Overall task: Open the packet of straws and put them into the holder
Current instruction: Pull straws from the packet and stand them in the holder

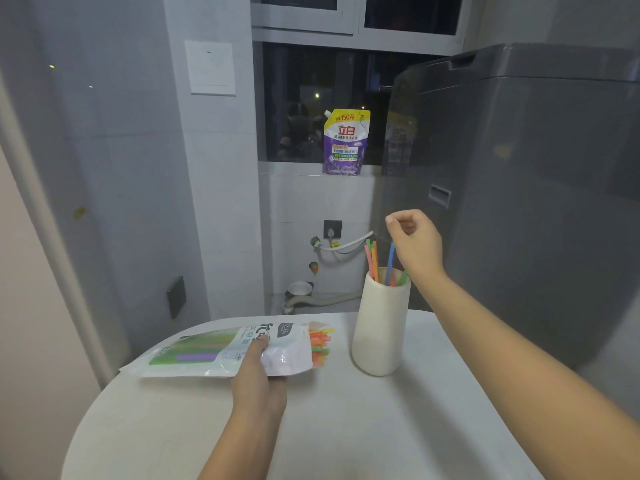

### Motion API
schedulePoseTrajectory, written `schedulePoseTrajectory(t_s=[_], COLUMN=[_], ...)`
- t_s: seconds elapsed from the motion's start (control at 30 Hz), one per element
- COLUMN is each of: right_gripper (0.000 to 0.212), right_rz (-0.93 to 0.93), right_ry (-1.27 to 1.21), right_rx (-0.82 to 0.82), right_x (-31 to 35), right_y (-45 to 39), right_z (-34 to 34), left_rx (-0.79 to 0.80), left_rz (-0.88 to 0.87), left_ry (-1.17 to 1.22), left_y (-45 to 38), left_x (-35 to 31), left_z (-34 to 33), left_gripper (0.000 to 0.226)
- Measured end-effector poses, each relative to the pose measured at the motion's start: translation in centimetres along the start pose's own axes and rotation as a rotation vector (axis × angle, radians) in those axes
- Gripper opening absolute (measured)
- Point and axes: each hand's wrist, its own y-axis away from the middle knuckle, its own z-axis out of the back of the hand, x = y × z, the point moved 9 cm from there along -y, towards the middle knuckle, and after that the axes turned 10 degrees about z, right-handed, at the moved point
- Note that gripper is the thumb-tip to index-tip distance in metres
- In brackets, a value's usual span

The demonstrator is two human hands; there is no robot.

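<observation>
Clearly the left hand is pinching the soft, crinkly packet steady, while the right hand, fingers loosely curled and empty, is hovering over the holder; the light, stiff straws are probably best pinched near their exposed ends

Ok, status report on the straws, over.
Left hand pinning packet. Right hand above holder, empty. Some straws in. Nothing blocking.

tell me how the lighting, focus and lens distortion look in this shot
Head view: dim, bluish indoor light; window black with reflections. Wide-angle bends the left wall and table edge. Right hand slightly soft above the holder; packet print smeared.
</observation>
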Motion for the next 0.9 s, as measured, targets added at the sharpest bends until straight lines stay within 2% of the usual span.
schedulePoseTrajectory(t_s=[0.23,0.4,0.53,0.7,0.8,0.9], right_gripper=[0.022,0.021,0.02,0.017,0.015,0.016], right_rz=[0.035,0.227,0.337,0.314,0.26,0.176], right_ry=[0.113,0.144,0.079,-0.023,-0.095,-0.096], right_rx=[0.065,-0.044,-0.058,-0.035,0.041,0.272], right_x=[0.2,3.4,5.4,4.6,3.0,1.1], right_y=[0.8,2.8,5.9,9.6,11.8,14.0], right_z=[-0.4,1.3,0.9,-0.7,-2.0,-4.8], left_rx=[-0.007,-0.001,-0.003,0.006,0.016,0.038], left_rz=[0.002,0.011,0.02,0.02,0.017,0.02], left_ry=[-0.007,-0.013,-0.021,-0.027,-0.033,-0.038], left_y=[0.0,-0.3,-0.4,-0.6,-0.5,-0.5], left_x=[0.0,0.1,0.4,0.4,0.2,0.2], left_z=[0.1,0.1,0.1,0.2,0.1,-0.2], left_gripper=[0.038,0.033,0.03,0.033,0.04,0.035])
